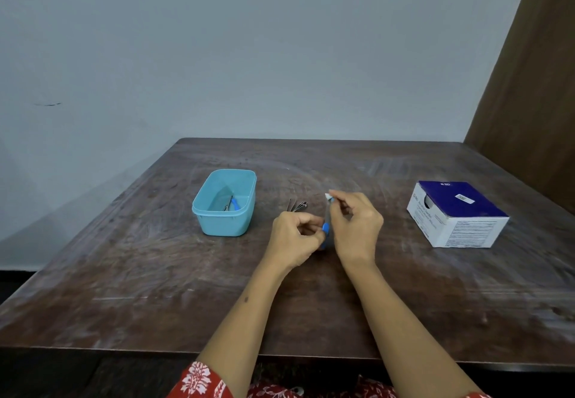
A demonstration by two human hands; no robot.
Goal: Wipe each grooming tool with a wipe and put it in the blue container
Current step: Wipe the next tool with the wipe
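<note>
My left hand (pixel 295 236) pinches the blue handle of a slim grooming tool (pixel 325 230) that points up and away over the table's middle. My right hand (pixel 354 226) holds a small white wipe (pixel 329 196) pressed around the tool's upper end. The light blue container (pixel 225 203) stands left of my hands; a tool with a blue handle (pixel 234 204) lies inside it. Several thin dark metal tools (pixel 298 205) lie on the table just beyond my left hand.
A blue and white cardboard box (pixel 457 214) of wipes sits at the right of the dark wooden table (pixel 155 273). A grey wall rises behind the table, and a brown panel (pixel 529 86) stands at the far right.
</note>
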